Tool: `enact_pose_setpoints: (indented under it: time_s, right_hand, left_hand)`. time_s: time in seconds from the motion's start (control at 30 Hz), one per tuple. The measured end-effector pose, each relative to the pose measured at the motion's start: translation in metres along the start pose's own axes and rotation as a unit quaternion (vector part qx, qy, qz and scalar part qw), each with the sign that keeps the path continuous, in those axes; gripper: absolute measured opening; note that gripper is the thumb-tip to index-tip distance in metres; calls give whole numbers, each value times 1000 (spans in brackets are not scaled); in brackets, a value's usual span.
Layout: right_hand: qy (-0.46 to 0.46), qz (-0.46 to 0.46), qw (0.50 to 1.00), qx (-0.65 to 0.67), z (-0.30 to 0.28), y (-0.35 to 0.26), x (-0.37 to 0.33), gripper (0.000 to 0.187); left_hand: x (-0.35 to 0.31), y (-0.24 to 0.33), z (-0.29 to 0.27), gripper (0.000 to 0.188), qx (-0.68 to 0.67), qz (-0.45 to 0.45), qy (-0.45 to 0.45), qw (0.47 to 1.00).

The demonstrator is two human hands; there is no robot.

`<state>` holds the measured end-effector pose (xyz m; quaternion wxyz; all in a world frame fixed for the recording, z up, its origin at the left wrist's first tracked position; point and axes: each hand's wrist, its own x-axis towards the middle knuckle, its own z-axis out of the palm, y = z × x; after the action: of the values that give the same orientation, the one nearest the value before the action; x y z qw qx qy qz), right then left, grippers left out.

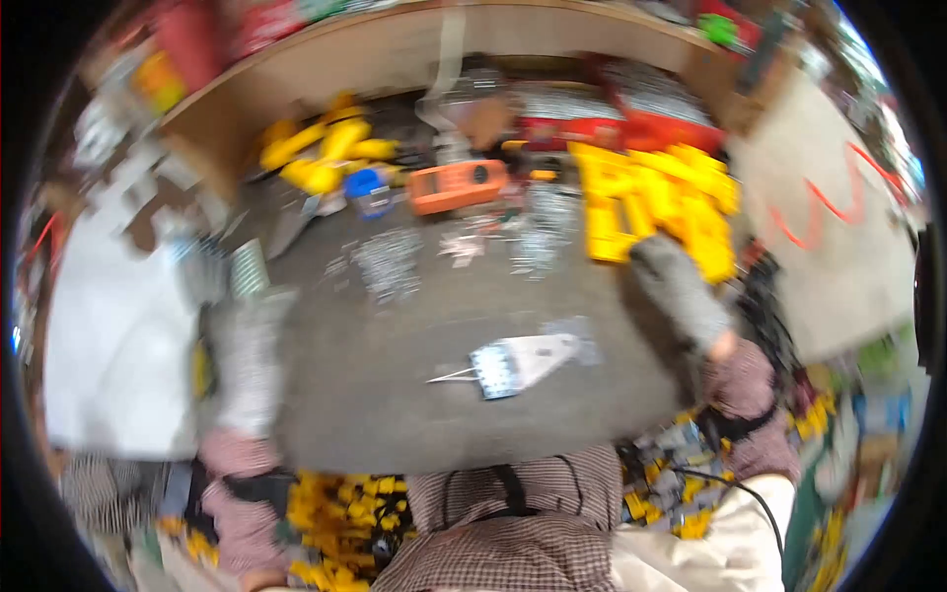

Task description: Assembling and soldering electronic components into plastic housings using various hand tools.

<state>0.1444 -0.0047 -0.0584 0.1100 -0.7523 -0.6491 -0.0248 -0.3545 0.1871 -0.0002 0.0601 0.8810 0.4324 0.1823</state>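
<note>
A dark grey worktop fills the frame's middle, a wooden shelf board runs along the top, a white surface lies at left, a pale red-marked panel at right, and bright light shows at upper right.

I can read no text, label or number here, too blurred. On my far right, a red squiggle on a pale board: can't tell if writing. Far middle, orange device: markings smeared.
</note>
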Motion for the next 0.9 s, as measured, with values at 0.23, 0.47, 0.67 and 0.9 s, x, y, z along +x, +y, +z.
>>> enact_pose_setpoints:
  time_s: [0.23, 0.47, 0.67, 0.9]
  right_hand:
    - [-4, 21, 999, -37, 23, 27, 1, 42]
    - [-38, -18, 998, 39, -6, 5, -4, 37]
    - [46, 197, 967, -154, -29, 76, 57, 38]
    - [87, 267, 953, -117, -18, 104, 99, 63]
  left_hand:
    - [-20, 145, 124, 81, -137, 209, -175, 952]
    - [-13, 135, 137, 75, -197, 127, -272, 933]
    - [1, 137, 148, 90, -144, 234, -239, 931]
    - [-7, 141, 145, 103, -198, 210, -181, 940]
